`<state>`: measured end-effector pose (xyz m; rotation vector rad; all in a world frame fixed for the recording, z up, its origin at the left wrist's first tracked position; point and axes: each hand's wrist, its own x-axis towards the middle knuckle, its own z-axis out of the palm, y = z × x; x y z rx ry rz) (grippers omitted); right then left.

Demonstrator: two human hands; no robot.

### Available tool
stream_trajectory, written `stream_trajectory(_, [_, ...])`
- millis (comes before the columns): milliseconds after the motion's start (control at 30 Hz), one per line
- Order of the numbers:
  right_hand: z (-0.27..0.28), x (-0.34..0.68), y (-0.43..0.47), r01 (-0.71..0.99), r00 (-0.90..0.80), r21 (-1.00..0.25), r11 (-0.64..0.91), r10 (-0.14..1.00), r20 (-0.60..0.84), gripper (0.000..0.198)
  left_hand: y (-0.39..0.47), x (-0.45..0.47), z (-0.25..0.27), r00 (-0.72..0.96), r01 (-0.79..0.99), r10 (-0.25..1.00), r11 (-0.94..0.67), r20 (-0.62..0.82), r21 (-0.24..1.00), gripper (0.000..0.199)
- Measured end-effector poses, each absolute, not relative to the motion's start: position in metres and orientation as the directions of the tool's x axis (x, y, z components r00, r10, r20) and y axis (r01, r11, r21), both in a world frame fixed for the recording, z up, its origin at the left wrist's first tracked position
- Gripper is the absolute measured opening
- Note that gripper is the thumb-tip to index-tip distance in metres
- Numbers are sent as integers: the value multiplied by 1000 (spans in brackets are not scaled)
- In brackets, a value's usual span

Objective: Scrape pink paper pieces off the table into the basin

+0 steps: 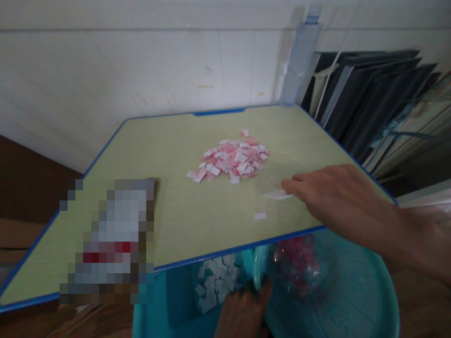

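My right hand (317, 192) is over the right side of a yellow-green tabletop (169, 211), thumb and fingers pinched on a thin whitish slip (279, 194). Motion blurs the slip, so its material is unclear. Just below it lies a small white paper piece (260, 216). Toward the back is a pile of small pink and white pieces (232, 159). Below the table's front edge, my left hand (243, 307) is beside the rim of a teal basin (389, 286), with curled fingers partly hidden. White paper pieces (216, 281) lie in the teal container (158, 300) near it.
A clear bag with pink contents (299, 263) sits in the round basin. A blurred-out flat object (116, 230) lies on the table's left. A clear plastic bottle (301, 61) stands at the back right corner, by dark flat panels (366, 94). A white wall (158, 70) is behind.
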<state>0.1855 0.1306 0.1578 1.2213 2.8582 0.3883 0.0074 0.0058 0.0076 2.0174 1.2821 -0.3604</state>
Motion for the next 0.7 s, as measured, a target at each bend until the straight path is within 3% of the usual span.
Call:
stream_trajectory(267, [153,190,113,646,-763,126,753,631,139,24,6,9,8,469,872,673,-253,-571,419,78])
stream_trajectory(467, [153,204,126,694,-711,259,672,695,106,22,5,8,7,466,872,687,-251,-557,420,76])
stream_trajectory(600, [155,220,132,643,-757,240,727,650,60,26,4,8,7,476,865,686,-254,-550,432,78])
stream_trajectory(700, [156,224,130,684,-717,254,683,694,66,24,5,8,9,478,865,685,-256,-550,432,78])
